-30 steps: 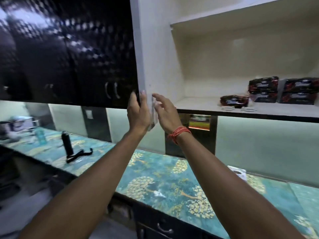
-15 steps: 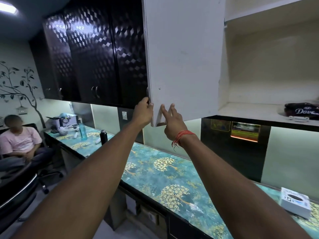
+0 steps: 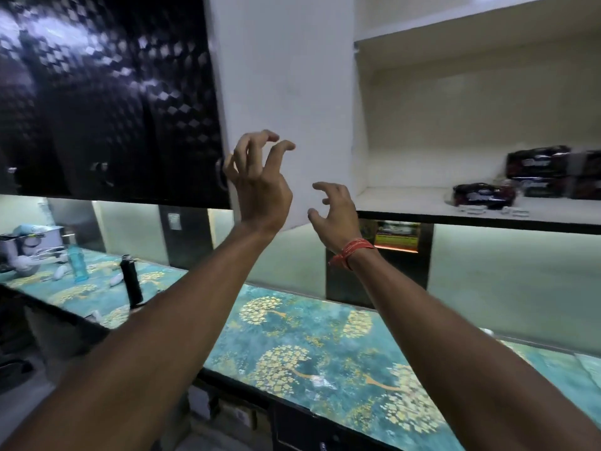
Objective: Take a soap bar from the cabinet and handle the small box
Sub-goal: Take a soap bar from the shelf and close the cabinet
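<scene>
The upper cabinet stands open, its white door (image 3: 286, 92) swung out to the left. On the lower shelf (image 3: 406, 206) at the right lie several dark soap packs; one single soap pack (image 3: 483, 196) lies in front of a stack (image 3: 553, 172). My left hand (image 3: 260, 187) is raised in front of the door's lower edge, fingers curled and apart, holding nothing. My right hand (image 3: 335, 211) hovers just below the door's corner, left of the shelf, fingers spread and empty. A red thread band circles my right wrist. No small box is in view.
A teal counter (image 3: 309, 346) with gold tree prints runs below the cabinet. On its left part stand a black bottle (image 3: 131, 281), a blue bottle (image 3: 76, 263) and small appliances (image 3: 22, 245). Glossy black cabinet doors (image 3: 107, 99) fill the upper left.
Both hands have let go of the door's lower edge and now hang free in front of it. The view has swung right, so the soap packs on the shelf show again.
</scene>
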